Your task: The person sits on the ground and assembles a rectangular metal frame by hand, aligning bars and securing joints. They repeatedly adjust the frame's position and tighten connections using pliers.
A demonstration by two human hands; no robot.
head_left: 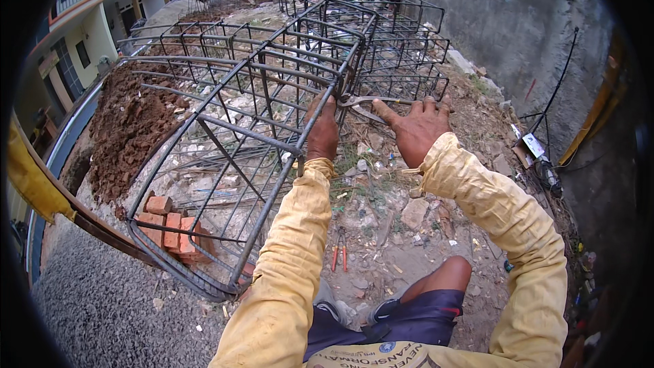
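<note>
Rebar cage (249, 134) spans upper centre to lower left; brick stack (170, 232) shows through its bars, inside or beneath unclear. Left hand (323, 135) at cage, finger closure hidden. Right hand (424, 131) splayed at pincers (349, 101), upper centre; cannot tell if gripping.

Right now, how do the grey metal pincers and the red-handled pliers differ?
The grey metal pincers have grey handles; the red-handled pliers, red ones. The pincers are raised at the dark steel cage, by the right hand; the pliers lie on the ground. Both have two handles, spread apart.
</note>
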